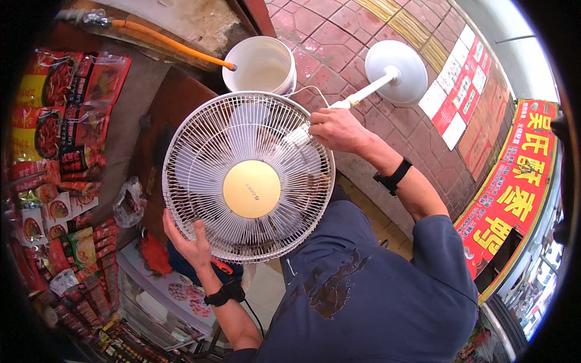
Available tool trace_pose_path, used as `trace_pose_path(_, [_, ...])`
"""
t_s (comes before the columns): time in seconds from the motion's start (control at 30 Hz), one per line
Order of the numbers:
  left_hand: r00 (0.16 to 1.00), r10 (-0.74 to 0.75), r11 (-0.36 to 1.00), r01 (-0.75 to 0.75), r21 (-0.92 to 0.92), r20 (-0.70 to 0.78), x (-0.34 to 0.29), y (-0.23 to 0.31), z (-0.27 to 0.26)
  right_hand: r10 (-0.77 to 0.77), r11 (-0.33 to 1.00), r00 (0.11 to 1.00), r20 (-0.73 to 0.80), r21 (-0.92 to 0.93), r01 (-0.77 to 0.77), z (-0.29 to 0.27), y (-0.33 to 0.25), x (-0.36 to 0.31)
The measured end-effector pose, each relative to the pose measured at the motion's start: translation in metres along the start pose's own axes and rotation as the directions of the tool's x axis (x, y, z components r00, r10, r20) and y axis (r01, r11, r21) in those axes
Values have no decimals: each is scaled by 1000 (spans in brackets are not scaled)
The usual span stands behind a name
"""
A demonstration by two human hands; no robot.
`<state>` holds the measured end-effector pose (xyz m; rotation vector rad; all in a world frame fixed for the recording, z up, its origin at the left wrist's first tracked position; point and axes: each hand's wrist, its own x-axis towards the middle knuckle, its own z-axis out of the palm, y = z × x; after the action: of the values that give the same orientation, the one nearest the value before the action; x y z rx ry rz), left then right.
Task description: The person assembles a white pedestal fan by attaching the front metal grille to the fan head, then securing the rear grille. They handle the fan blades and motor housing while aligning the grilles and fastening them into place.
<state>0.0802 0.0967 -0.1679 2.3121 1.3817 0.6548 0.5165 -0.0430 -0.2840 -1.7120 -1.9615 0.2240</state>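
A white electric fan (253, 189) with a round wire grille and a gold centre cap faces up in front of me. Several pale blades show through the wires. My left hand (190, 245) grips the lower left rim, thumb over the front and fingers along the edge. At the upper right rim, my right hand (342, 129) is closed, its fingertips over the grille. A pale patch shows beside those fingertips; I cannot tell what it is. Beyond my right hand, the white pole (370, 89) leads to a round white base (396, 72) lying tilted on its side.
A white bucket (260, 66) stands just behind the fan, with an orange hose (172, 41) ending at its rim. Colourful food packets (60, 133) line the left side. Red paving (345, 45) spreads ahead. A red and yellow sign (508, 199) stands at right.
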Motion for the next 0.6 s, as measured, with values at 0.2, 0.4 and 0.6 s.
trace_pose_path(0.2, [1000, -16, 1000, 16, -7, -9, -3, 1, 0, -72, 995, 997, -10, -66, 71, 3, 4, 6])
trace_pose_path(0.4, [996, -83, 996, 82, -32, -19, -8, 0, 0, -89, 994, 995, -35, -71, 87, 1, 2, -3])
trace_pose_path(0.6, [997, -76, 997, 76, 0, -4, -10, -1, 1, -84, 996, 991, -100, -19, 83, 3, 5, 0])
